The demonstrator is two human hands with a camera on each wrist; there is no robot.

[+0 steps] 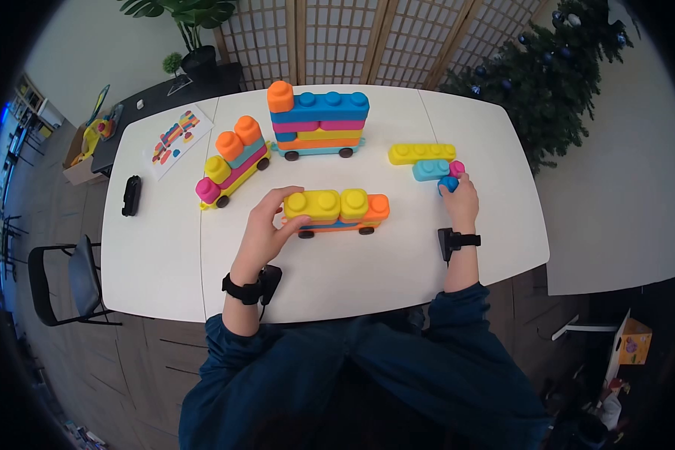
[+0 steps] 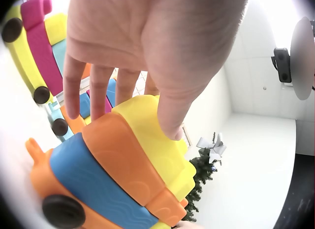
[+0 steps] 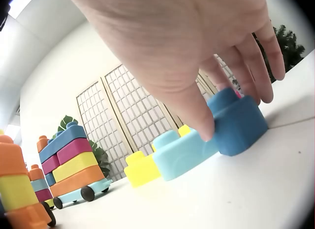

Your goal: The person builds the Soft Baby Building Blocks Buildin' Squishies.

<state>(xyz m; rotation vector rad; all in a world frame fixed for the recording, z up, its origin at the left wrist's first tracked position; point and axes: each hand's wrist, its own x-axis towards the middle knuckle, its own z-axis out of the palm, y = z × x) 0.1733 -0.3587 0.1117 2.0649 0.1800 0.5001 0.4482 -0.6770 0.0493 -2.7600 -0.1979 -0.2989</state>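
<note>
My left hand (image 1: 266,225) holds the left end of a yellow building block (image 1: 313,206), thumb on the near side and fingers on the far side. That block sits on a wheeled toy wagon (image 2: 42,177) with orange and blue blocks; a second yellow block (image 1: 355,201) and an orange block (image 1: 379,205) stand to its right. At the right of the table, my right hand (image 1: 463,204) pinches a small blue block (image 3: 238,124) low at the tabletop. Close by it lie a light-blue block (image 1: 430,172), a pink block (image 1: 457,168) and a long yellow block (image 1: 421,154).
Behind the left hand stand a tall stacked wagon (image 1: 319,120) and a shorter one (image 1: 236,171), end to end. A printed picture sheet (image 1: 178,141) and a black object (image 1: 131,196) lie at the white table's (image 1: 157,255) left. A decorated tree (image 1: 532,75) stands behind the right corner.
</note>
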